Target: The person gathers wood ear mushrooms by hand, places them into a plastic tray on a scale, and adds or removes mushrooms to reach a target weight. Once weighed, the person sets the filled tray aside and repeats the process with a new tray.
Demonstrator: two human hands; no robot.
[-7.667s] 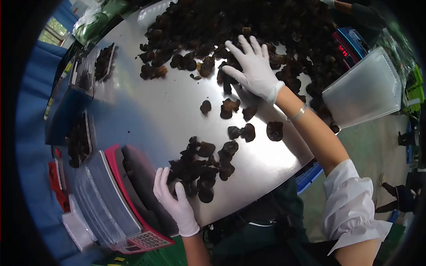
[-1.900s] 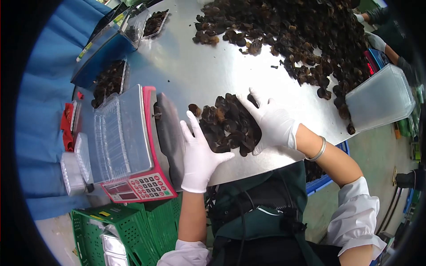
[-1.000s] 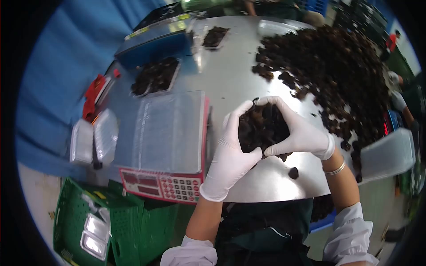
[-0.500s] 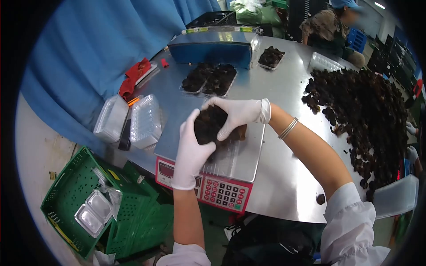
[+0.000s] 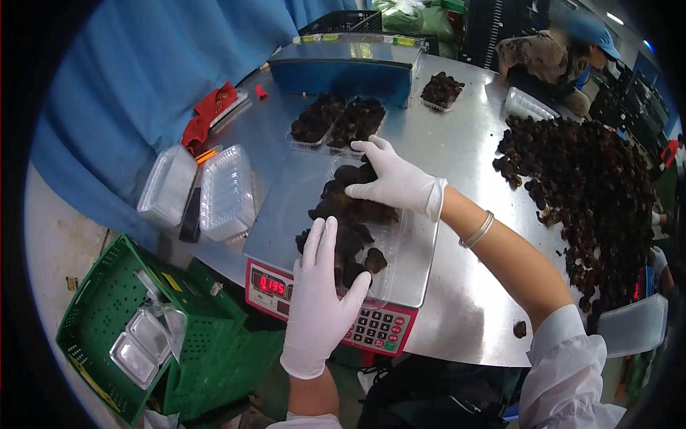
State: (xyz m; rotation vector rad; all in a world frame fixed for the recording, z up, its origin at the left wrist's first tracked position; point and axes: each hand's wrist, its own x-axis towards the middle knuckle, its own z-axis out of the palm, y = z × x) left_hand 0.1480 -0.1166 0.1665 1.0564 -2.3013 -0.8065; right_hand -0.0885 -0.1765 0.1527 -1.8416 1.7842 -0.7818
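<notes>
Dark brown pieces, like dried mushrooms [image 5: 350,204], lie spread in a clear plastic tray [image 5: 389,275] on the scale [image 5: 275,214], whose red display reads 0.195. My left hand [image 5: 321,297], in a white glove, rests at the near left edge of the pieces with its fingers apart. Across the far right part of the pieces reaches my right hand [image 5: 400,179], also gloved, thumb and fingers spread. Neither hand is closed on anything.
Filled trays [image 5: 336,121] stand behind the scale, another [image 5: 441,91] farther right. A large heap [image 5: 586,193] covers the right side. Stacked clear trays [image 5: 227,193] and a green crate [image 5: 121,329] are left. A co-worker [image 5: 550,57] is at the back right.
My hands have moved apart, and the clump between them now lies spread in the tray. My left hand has shifted nearer to me. The scale display now shows a number.
</notes>
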